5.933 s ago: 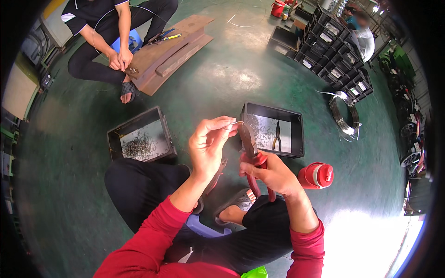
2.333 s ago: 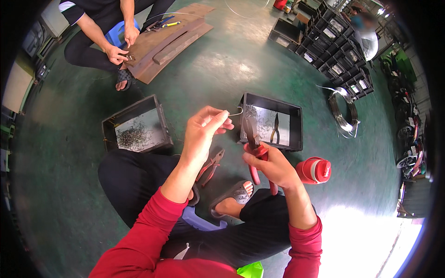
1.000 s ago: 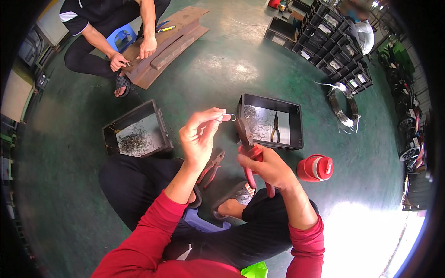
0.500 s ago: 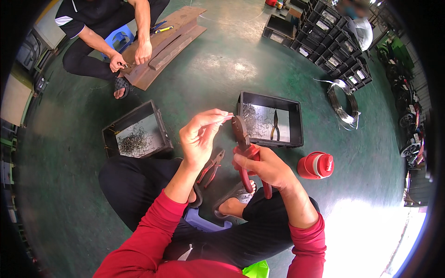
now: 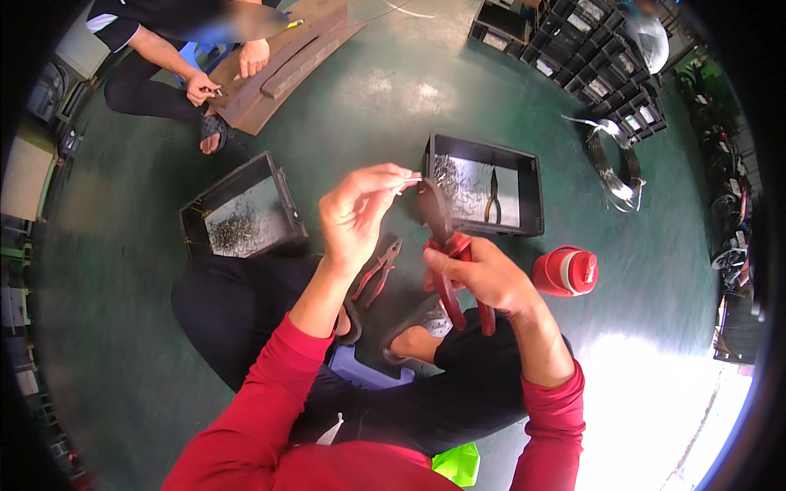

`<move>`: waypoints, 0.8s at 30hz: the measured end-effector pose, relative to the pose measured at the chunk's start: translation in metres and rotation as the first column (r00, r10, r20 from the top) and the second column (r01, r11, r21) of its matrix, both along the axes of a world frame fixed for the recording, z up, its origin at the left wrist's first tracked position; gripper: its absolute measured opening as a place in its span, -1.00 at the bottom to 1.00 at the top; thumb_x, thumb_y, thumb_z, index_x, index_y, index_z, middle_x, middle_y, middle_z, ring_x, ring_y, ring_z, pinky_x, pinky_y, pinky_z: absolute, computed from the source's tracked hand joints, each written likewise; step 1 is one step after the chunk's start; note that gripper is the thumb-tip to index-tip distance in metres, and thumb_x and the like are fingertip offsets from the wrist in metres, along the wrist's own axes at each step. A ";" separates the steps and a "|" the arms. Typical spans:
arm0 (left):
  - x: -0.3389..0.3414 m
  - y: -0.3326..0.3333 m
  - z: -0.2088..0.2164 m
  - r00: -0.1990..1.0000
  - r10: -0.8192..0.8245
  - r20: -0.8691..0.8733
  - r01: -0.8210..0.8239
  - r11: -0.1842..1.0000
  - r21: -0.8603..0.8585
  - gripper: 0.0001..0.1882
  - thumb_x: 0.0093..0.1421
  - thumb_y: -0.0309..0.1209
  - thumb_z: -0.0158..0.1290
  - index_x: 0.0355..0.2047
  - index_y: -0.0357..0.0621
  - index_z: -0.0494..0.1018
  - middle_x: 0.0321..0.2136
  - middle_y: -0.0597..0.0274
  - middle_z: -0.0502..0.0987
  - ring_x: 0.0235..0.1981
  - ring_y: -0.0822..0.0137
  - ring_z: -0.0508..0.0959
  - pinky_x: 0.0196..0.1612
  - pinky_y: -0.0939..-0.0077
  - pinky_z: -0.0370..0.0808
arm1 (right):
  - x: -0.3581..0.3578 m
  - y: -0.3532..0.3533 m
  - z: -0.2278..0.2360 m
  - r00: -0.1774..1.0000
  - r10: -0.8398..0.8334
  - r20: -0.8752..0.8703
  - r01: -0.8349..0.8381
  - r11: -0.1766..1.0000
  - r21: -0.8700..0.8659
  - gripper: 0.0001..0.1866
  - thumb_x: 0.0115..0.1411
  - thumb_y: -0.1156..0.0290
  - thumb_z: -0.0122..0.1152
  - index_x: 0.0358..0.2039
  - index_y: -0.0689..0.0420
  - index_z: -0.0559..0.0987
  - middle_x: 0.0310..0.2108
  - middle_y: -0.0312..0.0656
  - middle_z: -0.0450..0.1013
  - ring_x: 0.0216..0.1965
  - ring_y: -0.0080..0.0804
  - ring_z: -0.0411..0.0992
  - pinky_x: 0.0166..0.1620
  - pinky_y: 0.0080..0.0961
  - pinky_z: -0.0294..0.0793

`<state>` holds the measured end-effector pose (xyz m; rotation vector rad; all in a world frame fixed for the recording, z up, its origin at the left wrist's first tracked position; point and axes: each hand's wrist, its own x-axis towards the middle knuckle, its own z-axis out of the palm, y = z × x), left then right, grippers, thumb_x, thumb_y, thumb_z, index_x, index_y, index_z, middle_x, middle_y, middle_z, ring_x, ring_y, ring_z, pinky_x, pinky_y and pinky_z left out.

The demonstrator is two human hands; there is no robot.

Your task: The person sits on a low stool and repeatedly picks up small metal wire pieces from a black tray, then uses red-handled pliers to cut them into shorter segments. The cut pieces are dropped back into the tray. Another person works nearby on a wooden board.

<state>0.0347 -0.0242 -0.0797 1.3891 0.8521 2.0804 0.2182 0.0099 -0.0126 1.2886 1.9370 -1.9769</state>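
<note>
My left hand (image 5: 352,217) is raised in front of me, thumb and fingertips pinched on a short, thin, pale metal piece, apparently bent wire (image 5: 412,180). Large pliers (image 5: 437,214) with dark jaws and red handles stand upright in my right hand (image 5: 490,280), whose fingers wrap the upper handles. The jaw tips meet the right end of the wire piece; whether they grip it is too small to tell. Below the hands, a second pair of red-handled pliers (image 5: 378,274) lies on the floor near my foot.
A black crate (image 5: 536,188) holds small wire pieces and more pliers (image 5: 493,198); another crate (image 5: 291,200) at left holds a wire pile. A red jug (image 5: 565,272), wire coil (image 5: 610,168) and stacked crates (image 5: 581,61) stand right. Far left, a co-worker's hands (image 5: 201,88) work over a metal beam (image 5: 307,65).
The view has tilted a little, so the crates and jug sit higher in it. Both hands keep their hold on wire and pliers. The co-worker has leaned forward.
</note>
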 end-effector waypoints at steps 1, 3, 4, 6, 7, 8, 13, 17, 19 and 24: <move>0.000 -0.001 -0.001 1.000 0.007 -0.009 -0.008 1.000 -0.011 -0.92 0.20 -0.68 -0.05 -0.30 -0.31 0.39 -0.23 -0.03 0.50 -0.19 0.08 0.57 -0.08 0.18 0.56 | 0.000 -0.001 -0.001 0.999 -0.011 -0.038 0.010 1.000 -0.026 -0.63 0.26 0.12 0.05 -0.20 0.21 0.50 -0.39 -0.24 0.51 -0.33 -0.53 0.42 -0.21 -0.55 0.39; 0.001 0.000 -0.003 1.000 0.018 -0.025 -0.019 0.999 -0.028 -0.93 0.20 -0.67 -0.04 -0.30 -0.31 0.39 -0.23 -0.03 0.50 -0.19 0.08 0.57 -0.08 0.18 0.56 | 0.002 -0.001 -0.002 0.997 -0.047 -0.053 0.044 0.997 -0.058 -0.63 0.27 0.13 0.04 -0.20 0.22 0.50 -0.38 -0.24 0.51 -0.33 -0.53 0.42 -0.20 -0.55 0.39; 0.002 0.001 -0.004 0.999 0.032 -0.029 -0.033 0.999 -0.037 -0.93 0.19 -0.66 -0.03 -0.30 -0.30 0.39 -0.23 -0.03 0.50 -0.19 0.11 0.57 -0.08 0.19 0.57 | 0.003 0.000 -0.003 0.996 -0.044 -0.079 0.038 0.996 -0.075 -0.65 0.27 0.17 0.04 -0.18 0.23 0.48 -0.38 -0.23 0.51 -0.32 -0.52 0.43 -0.19 -0.53 0.39; 0.003 0.003 -0.006 1.000 0.014 0.001 -0.014 1.000 -0.025 -0.92 0.19 -0.67 -0.03 -0.31 -0.29 0.39 -0.23 -0.03 0.50 -0.19 0.12 0.57 -0.09 0.20 0.57 | 0.004 0.000 -0.007 0.995 -0.055 -0.088 0.050 0.997 -0.063 -0.67 0.27 0.20 0.05 -0.18 0.24 0.46 -0.38 -0.22 0.50 -0.33 -0.52 0.43 -0.19 -0.52 0.40; 0.003 0.004 -0.008 1.000 0.013 0.026 -0.012 0.999 -0.041 -0.92 0.19 -0.67 -0.03 -0.31 -0.29 0.39 -0.24 -0.03 0.50 -0.20 0.13 0.57 -0.09 0.21 0.57 | 0.005 0.001 -0.009 0.989 -0.053 -0.139 0.047 0.998 -0.049 -0.68 0.27 0.21 0.05 -0.18 0.24 0.44 -0.39 -0.22 0.49 -0.33 -0.52 0.43 -0.19 -0.52 0.40; 0.005 0.005 -0.010 1.000 0.031 0.006 -0.031 0.999 -0.045 -0.91 0.18 -0.69 -0.03 -0.31 -0.28 0.38 -0.24 -0.03 0.50 -0.20 0.14 0.57 -0.09 0.22 0.57 | 0.007 0.002 -0.010 0.989 -0.060 -0.135 0.050 0.996 -0.073 -0.70 0.27 0.23 0.05 -0.18 0.23 0.43 -0.39 -0.22 0.49 -0.33 -0.51 0.43 -0.20 -0.52 0.41; 0.013 0.003 -0.008 0.988 0.014 0.151 -0.002 0.997 -0.078 -0.84 0.12 -0.75 -0.01 -0.33 -0.26 0.40 -0.24 -0.01 0.50 -0.19 0.10 0.57 -0.12 0.18 0.57 | 0.004 0.000 -0.010 0.985 -0.096 -0.145 0.083 0.992 -0.093 -0.75 0.26 0.31 0.07 -0.19 0.22 0.37 -0.47 -0.25 0.43 -0.41 -0.50 0.44 -0.32 -0.55 0.41; 0.009 0.003 -0.004 0.996 -0.013 0.089 0.016 1.000 -0.026 -0.86 0.16 -0.71 -0.03 -0.28 -0.27 0.40 -0.21 0.01 0.50 -0.12 0.03 0.55 -0.09 0.19 0.56 | 0.000 -0.003 -0.013 0.986 -0.119 -0.113 0.114 0.992 -0.047 -0.72 0.21 0.22 0.10 -0.38 0.22 0.44 -0.54 -0.29 0.42 -0.47 -0.55 0.40 -0.34 -0.57 0.39; 0.006 0.005 -0.009 1.000 0.005 0.023 -0.003 0.998 -0.061 -0.81 0.17 -0.71 -0.03 -0.21 -0.26 0.39 -0.16 0.01 0.48 -0.07 0.05 0.52 -0.04 0.23 0.53 | 0.002 -0.002 -0.016 0.978 -0.137 -0.157 0.131 0.990 -0.043 -0.72 0.21 0.22 0.09 -0.41 0.22 0.45 -0.56 -0.29 0.42 -0.49 -0.55 0.40 -0.36 -0.56 0.38; 0.006 0.011 -0.078 0.995 0.068 -0.069 -0.086 0.945 -0.315 -0.51 0.17 -0.62 0.02 0.11 -0.19 0.21 0.10 -0.02 0.31 0.10 0.15 0.40 0.11 0.31 0.38 | 0.018 0.014 -0.006 0.932 -0.295 -0.211 0.282 0.955 -0.089 -0.75 0.23 0.26 0.07 -0.41 0.21 0.45 -0.57 -0.27 0.41 -0.51 -0.53 0.41 -0.40 -0.53 0.38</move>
